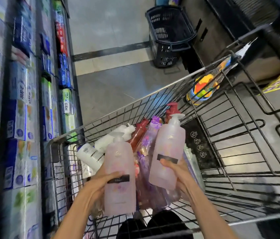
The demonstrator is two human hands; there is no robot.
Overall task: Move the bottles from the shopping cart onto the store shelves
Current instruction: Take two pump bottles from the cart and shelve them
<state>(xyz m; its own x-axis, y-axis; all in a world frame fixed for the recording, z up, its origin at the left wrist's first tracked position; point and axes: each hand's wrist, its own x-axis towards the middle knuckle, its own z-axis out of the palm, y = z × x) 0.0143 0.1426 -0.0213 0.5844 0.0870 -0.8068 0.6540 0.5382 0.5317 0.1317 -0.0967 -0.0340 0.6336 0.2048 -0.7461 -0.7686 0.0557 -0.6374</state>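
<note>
Two pink pump bottles up over the cart (161,94): left hand (99,185) wrapped round one bottle (119,178), right hand (178,171) round the other (167,152). Best kept upright, gripped low, lifted clear of the rim toward the shelves (24,100) left.

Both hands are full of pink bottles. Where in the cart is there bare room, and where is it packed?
Bare: the cart's right half, wire floor between the black warning panel and the right wall. Packed: the left half, where white, red and purple bottles lie piled under the left hand and right hand.
</note>
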